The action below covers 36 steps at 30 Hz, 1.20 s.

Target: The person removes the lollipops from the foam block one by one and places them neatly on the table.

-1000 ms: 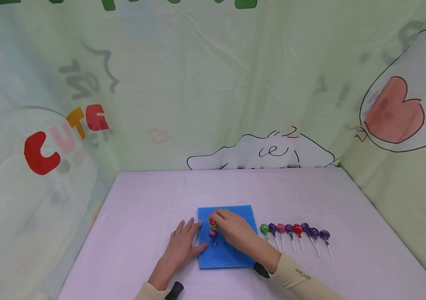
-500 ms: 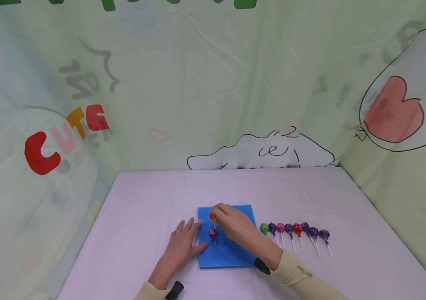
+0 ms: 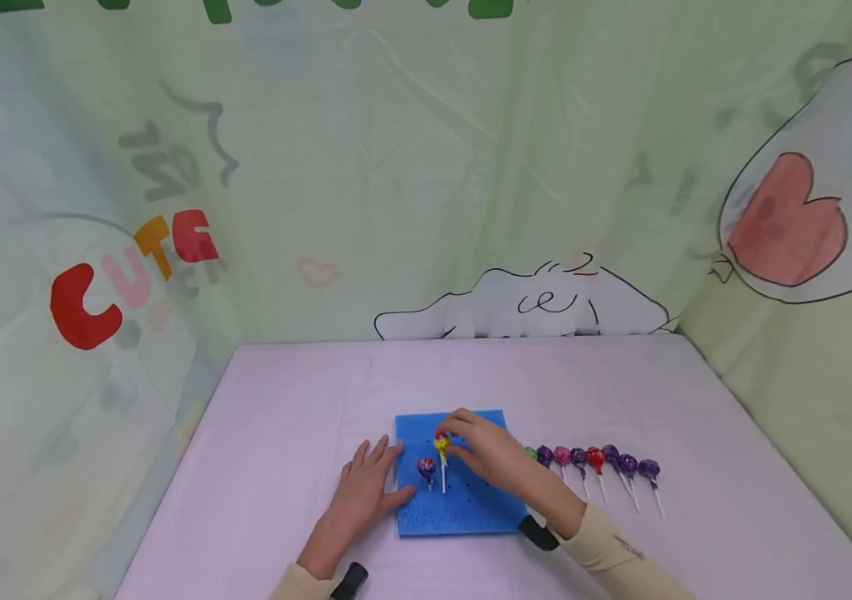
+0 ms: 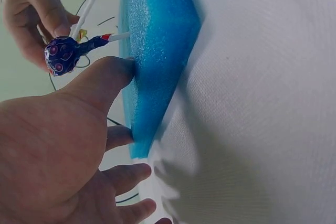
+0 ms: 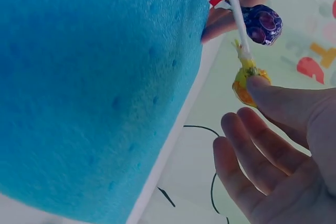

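Fingers (image 3: 463,419) pinching yellow lollipop (image 3: 442,442), wrist raised

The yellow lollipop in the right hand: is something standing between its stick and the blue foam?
Nothing visible does. The right hand pinches the yellow lollipop with its stick already at the blue foam. The purple lollipop stands beside it, not in its way.

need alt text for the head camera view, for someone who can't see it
A person's right hand holds a yellow lollipop by its head, stick down on a blue foam pad, beside a purple lollipop already standing in it. The left hand rests flat at the pad's left edge. More lollipops lie in a row on the table to the right.
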Tool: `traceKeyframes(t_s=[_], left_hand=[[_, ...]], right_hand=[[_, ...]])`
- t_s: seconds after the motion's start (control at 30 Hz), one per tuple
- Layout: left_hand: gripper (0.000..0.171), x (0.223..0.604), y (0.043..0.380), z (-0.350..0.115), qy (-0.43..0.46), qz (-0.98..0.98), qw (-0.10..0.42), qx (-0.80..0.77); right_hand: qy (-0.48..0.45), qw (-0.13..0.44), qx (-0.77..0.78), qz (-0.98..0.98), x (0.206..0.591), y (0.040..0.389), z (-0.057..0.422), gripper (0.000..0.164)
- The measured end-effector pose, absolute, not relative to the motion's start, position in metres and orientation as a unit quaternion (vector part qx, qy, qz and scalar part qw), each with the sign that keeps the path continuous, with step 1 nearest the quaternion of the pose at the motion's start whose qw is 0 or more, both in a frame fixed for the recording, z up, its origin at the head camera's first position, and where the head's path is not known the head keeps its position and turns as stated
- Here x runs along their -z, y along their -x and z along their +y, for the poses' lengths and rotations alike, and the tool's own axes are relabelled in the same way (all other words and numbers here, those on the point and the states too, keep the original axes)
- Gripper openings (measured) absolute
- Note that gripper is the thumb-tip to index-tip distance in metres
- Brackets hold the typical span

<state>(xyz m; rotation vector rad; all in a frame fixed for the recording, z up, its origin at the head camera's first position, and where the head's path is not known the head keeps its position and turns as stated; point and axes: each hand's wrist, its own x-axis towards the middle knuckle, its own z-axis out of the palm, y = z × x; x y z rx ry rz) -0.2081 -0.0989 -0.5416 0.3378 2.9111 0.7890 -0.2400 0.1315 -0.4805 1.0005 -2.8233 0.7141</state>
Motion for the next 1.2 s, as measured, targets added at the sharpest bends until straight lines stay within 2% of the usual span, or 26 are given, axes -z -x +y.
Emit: traceKeyframes(t_s=[0.17, 0.53, 0.9, 1.2], left_hand=[[0.072, 0.543, 0.209, -0.099, -0.113, 0.958, 0.052, -0.258], [0.072, 0.543, 0.210, -0.098, -0.110, 0.959, 0.052, -0.257], [0.072, 0.542, 0.208, -0.097, -0.100, 0.959, 0.062, -0.258], [0.073, 0.541, 0.208, -0.096, -0.102, 0.957, 0.059, -0.264]], right_hand=[[-0.315, -0.005, -0.253, -0.915, 0.484, 0.238, 0.136, 0.021], [-0.315, -0.046, -0.266, -0.910, 0.488, 0.234, 0.143, 0.024], [-0.328, -0.058, -0.293, -0.896, 0.483, 0.229, 0.155, 0.023], [-0.334, -0.038, -0.301, -0.892, 0.483, 0.232, 0.173, 0.022]])
